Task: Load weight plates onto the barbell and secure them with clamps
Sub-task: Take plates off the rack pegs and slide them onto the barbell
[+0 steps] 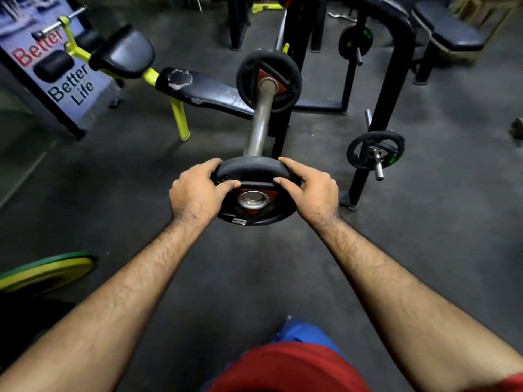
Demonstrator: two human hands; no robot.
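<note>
A steel barbell sleeve points straight at me from the rack. A black weight plate with a red centre sits far up the sleeve. A second black plate is on the sleeve's near end, with the bar tip showing in its hole. My left hand grips this near plate's left rim and my right hand grips its right rim. I see no clamp.
A black bench with yellow legs stands at the left behind the bar. A black plate tree at the right carries two small plates. A green and yellow plate lies at the left edge. Dark floor surrounds me.
</note>
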